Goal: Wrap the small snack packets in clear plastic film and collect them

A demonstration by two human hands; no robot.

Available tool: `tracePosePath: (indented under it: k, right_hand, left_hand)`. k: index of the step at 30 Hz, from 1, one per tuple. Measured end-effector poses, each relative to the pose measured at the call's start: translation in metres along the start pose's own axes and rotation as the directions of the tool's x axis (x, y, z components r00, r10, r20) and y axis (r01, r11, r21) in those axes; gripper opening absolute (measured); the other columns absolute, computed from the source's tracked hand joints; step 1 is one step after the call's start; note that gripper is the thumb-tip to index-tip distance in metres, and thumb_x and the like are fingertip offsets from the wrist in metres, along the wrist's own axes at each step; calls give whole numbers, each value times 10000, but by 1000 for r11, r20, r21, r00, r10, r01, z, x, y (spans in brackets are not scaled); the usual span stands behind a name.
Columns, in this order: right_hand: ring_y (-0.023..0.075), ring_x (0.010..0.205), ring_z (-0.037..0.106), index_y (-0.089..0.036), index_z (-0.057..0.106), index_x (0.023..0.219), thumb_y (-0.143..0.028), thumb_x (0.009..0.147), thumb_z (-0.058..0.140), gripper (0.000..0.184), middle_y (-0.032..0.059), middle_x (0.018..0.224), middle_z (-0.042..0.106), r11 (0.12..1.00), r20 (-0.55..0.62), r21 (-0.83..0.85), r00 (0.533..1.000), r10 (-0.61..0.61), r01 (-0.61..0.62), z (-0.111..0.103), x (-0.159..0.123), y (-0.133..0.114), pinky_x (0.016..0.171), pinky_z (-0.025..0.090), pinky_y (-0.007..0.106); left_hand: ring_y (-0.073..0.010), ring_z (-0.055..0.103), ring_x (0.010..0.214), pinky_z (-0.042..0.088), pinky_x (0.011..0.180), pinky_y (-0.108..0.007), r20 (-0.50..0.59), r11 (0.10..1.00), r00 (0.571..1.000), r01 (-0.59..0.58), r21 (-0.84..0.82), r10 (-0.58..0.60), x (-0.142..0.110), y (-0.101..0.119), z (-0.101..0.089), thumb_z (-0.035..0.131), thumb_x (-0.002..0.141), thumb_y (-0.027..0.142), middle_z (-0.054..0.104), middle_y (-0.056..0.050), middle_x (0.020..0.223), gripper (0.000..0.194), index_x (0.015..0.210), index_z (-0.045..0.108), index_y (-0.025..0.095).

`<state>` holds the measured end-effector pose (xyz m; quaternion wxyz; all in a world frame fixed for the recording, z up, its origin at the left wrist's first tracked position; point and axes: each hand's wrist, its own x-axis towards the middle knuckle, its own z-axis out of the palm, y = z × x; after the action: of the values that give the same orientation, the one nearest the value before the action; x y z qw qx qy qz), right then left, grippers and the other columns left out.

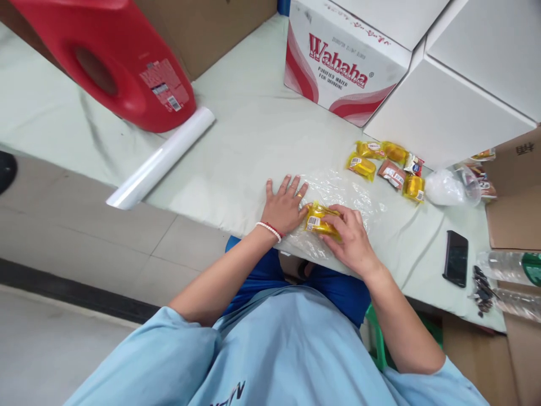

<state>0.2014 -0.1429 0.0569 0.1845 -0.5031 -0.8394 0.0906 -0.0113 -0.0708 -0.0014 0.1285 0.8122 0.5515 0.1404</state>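
Note:
My left hand [285, 206] lies flat with its fingers spread on a sheet of clear plastic wrap [346, 194] spread over the pale green table [236, 152]. My right hand [349, 237] curls over a yellow snack packet [318, 219] that sits on the wrap, gripping it from the right. The left thumb touches the packet's left end. A bead bracelet circles my left wrist.
Several more yellow and brown snack packets [386, 163] lie to the right. A roll of clear film [163, 158] and a red jug [114, 56] sit at the left. A Wahaha carton [338, 62], white boxes [443, 113], a phone [455, 257] and plastic bottles [507, 268] surround them.

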Motion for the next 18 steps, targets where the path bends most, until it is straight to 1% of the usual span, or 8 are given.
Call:
tracePosePath:
  k: [2, 5, 6, 8, 11, 12, 16, 18]
  right_hand:
    - [324, 1203, 563, -245, 666, 1346, -299, 986, 670, 364, 129, 1442, 611, 1000, 29, -1, 999, 23, -23, -6, 0, 6, 1061, 503, 519]
    - [305, 1068, 591, -242, 663, 1325, -288, 988, 655, 340, 103, 1282, 713, 998, 48, 11, 997, 57, -58, -12, 3, 11, 980, 517, 479]
    - [297, 1022, 596, -236, 668, 1298, -291, 989, 653, 314, 96, 1214, 734, 997, 24, 18, 997, 69, -70, -13, 4, 13, 949, 518, 462]
    - [287, 979, 600, -227, 674, 1247, -306, 989, 659, 270, 90, 1126, 744, 995, -75, 25, 993, 94, -92, -14, 7, 14, 915, 514, 439]
    - [284, 1021, 606, -228, 665, 1227, -309, 988, 672, 253, 87, 1124, 731, 994, -209, 14, 972, 110, -110, -12, 9, 14, 942, 498, 433]
    - [285, 1039, 604, -229, 663, 1233, -295, 989, 667, 252, 89, 1144, 727, 994, -209, 4, 972, 107, -109, -9, 8, 13, 956, 492, 437]
    - [293, 1102, 583, -212, 657, 1295, -210, 992, 620, 305, 121, 1272, 693, 995, -101, -38, 991, 85, -89, 8, 3, 9, 992, 472, 459]
    - [297, 1127, 572, -206, 649, 1324, -182, 986, 611, 341, 132, 1301, 676, 995, -97, -48, 992, 86, -91, 15, 0, 8, 997, 469, 465]
  left_hand:
    - [-337, 245, 1658, 1, 1312, -731, 1, 1000, 1000, 7, -3, -7, 0, 0, 1, 381, 1083, 509, 328, -110, 1765, 612, 1646, 424, 272]
    - [-330, 236, 1661, -20, 1315, -724, -2, 1000, 1000, 13, 2, -13, 0, 0, 2, 377, 1080, 527, 322, -106, 1768, 626, 1651, 416, 272]
    - [-327, 238, 1660, -23, 1316, -720, -4, 1000, 1000, 13, 3, -13, 0, 0, 3, 372, 1081, 539, 324, -105, 1767, 629, 1650, 419, 275]
    - [-321, 244, 1659, -20, 1320, -711, -11, 1000, 1000, 13, -1, -13, 0, 0, 4, 366, 1083, 557, 335, -103, 1763, 625, 1642, 431, 286]
    - [-328, 256, 1655, -10, 1320, -713, -25, 1000, 1000, 11, -10, -12, 0, -1, 4, 372, 1083, 555, 348, -106, 1757, 618, 1634, 445, 285]
    - [-334, 261, 1653, -3, 1317, -721, -28, 1000, 1000, 8, -9, -8, 0, -1, 4, 375, 1083, 550, 351, -110, 1756, 618, 1634, 445, 278]
    - [-355, 280, 1643, 31, 1299, -752, -25, 1000, 1000, -3, -3, 3, 0, -1, 2, 374, 1087, 511, 355, -125, 1751, 608, 1637, 440, 259]
    - [-355, 291, 1640, 44, 1299, -749, -19, 1000, 1000, -7, -9, 7, 0, -1, 1, 382, 1087, 496, 362, -126, 1748, 595, 1633, 447, 269]
